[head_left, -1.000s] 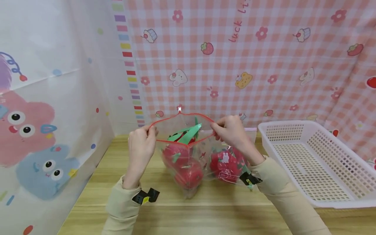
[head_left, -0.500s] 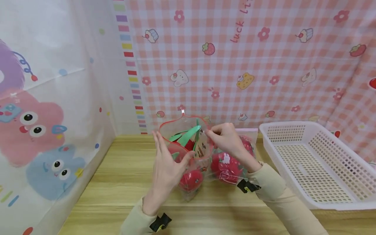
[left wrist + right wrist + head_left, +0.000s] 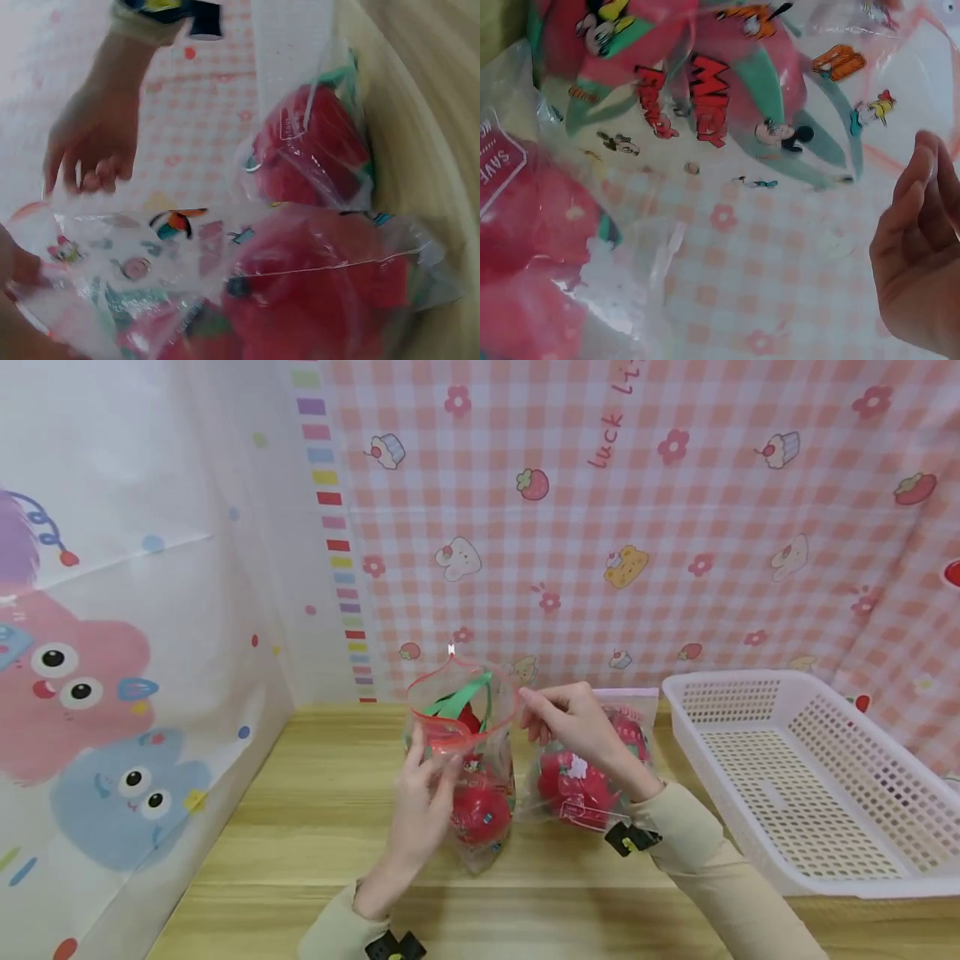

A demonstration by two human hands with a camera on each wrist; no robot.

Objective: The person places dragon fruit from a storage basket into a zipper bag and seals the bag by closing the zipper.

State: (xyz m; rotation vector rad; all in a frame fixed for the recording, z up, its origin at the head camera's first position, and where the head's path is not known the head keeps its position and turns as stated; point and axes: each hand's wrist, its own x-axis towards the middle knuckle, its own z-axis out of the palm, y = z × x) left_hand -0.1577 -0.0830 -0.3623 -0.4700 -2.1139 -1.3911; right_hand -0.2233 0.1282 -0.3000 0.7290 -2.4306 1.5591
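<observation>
A clear zip bag point(image 3: 480, 789) with a red-edged mouth and cartoon prints stands on the table, mouth wide apart. Inside are large red strawberry-like shapes with green leaves; their exact kind is unclear through the film. My left hand point(image 3: 422, 802) holds the front left of the bag just below the mouth, thumb and fingers on the film. My right hand point(image 3: 573, 722) has its fingertips at the right edge of the mouth and appears to pinch it; the other fingers curl loosely. Beyond the bag, a second filled clear bag point(image 3: 311, 150) shows in the left wrist view.
A white perforated plastic basket point(image 3: 731, 768) stands at the right end of the wooden table point(image 3: 322, 818). Pink checked cloth point(image 3: 577, 527) hangs behind the table, and a white cartoon-printed sheet point(image 3: 172, 677) covers the left side.
My left hand has left the left corner of the mouth and come round to the bag's front. The mouth has become rounder and shifted slightly left. My right hand has moved slightly left and down.
</observation>
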